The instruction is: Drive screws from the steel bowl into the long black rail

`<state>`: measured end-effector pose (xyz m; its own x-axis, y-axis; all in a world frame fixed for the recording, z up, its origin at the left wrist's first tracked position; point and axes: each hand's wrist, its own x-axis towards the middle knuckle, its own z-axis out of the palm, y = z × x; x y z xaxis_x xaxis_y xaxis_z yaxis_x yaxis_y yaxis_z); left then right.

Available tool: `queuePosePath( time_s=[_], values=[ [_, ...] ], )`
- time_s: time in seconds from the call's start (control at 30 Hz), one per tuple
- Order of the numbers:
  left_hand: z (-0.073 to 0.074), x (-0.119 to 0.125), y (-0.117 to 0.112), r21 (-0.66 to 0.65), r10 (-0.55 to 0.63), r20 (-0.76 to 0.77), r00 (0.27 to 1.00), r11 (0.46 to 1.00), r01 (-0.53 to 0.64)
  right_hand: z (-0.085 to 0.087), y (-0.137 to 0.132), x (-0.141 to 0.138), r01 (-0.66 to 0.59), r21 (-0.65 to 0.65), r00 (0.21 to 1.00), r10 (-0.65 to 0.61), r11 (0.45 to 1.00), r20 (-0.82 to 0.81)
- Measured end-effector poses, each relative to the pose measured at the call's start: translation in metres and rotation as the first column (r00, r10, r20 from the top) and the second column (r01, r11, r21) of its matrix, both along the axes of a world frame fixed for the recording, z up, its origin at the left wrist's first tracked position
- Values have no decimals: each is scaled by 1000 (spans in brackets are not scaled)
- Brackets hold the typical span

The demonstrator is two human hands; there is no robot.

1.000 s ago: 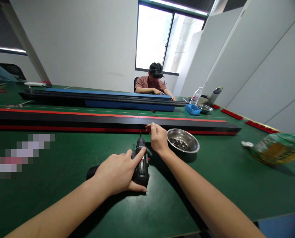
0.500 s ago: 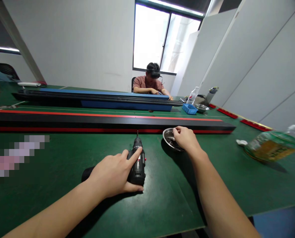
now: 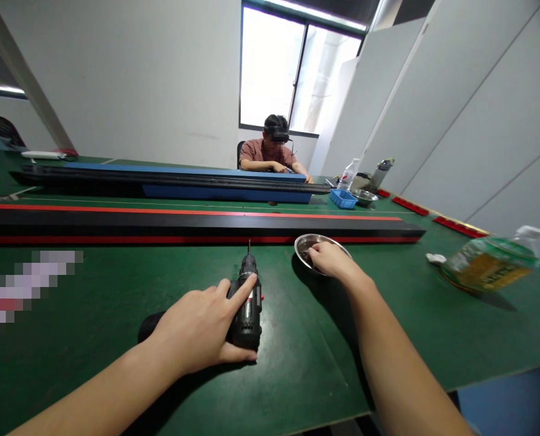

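Observation:
A black cordless drill [image 3: 246,312] lies on its side on the green table, its bit pointing away from me. My left hand [image 3: 201,324] is closed around it, index finger stretched along the body and thumb behind the rear end. To the right, my right hand [image 3: 331,257] reaches into a round metal bowl [image 3: 298,248] with small dark pieces in it, too small to name for certain. Its fingertips are bent together down among them; whether they pinch a piece is hidden. Just beyond the drill bit runs a long black bar with red edges [image 3: 197,227].
Across the table a person [image 3: 270,148] sits behind a long black-and-blue bar [image 3: 179,181]. A blue basket [image 3: 342,198], another metal bowl [image 3: 364,197] and a clear bottle [image 3: 349,174] stand at the back right. Nearer lies a large plastic jug [image 3: 490,263] with a yellow label.
My right hand has dipped lower into the bowl, its fingertips now among the small pieces. My left hand keeps its hold on the drill. The whole view has shifted slightly.

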<state>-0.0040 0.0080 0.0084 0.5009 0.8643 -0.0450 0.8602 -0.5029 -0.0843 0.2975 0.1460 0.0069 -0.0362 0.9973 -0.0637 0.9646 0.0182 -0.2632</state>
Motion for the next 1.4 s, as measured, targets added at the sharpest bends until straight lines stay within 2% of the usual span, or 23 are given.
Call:
queuePosePath(
  time_s=[0.2,0.4,0.57,0.73,0.87,1.0,1.23,1.4],
  values=[
    [2,0,0,-14,-1,11,1000,1000,1,-3,0,3,-5,46,997,9,999,-82],
    [2,0,1,5,-4,10,1000,1000,4,-11,10,12,89,56,966,-73,994,-248],
    [1,0,0,16,-11,4,1000,1000,11,-9,12,14,168,1,912,-155,986,-380],
    [1,0,0,18,-11,7,1000,1000,10,-2,6,9,185,14,822,-147,983,-550],
    [1,-1,-1,11,-16,15,1000,1000,16,1,2,7,211,25,769,-150,977,-622],
    [2,-1,-1,8,-5,7,1000,1000,5,-3,4,11,199,89,766,-98,976,-635],
    [2,1,0,-7,6,9,1000,1000,-6,-13,12,18,227,153,837,-112,962,-536],
    [1,1,-1,2,-2,23,1000,1000,2,-15,11,17,199,184,885,-95,963,-456]
  ],
)
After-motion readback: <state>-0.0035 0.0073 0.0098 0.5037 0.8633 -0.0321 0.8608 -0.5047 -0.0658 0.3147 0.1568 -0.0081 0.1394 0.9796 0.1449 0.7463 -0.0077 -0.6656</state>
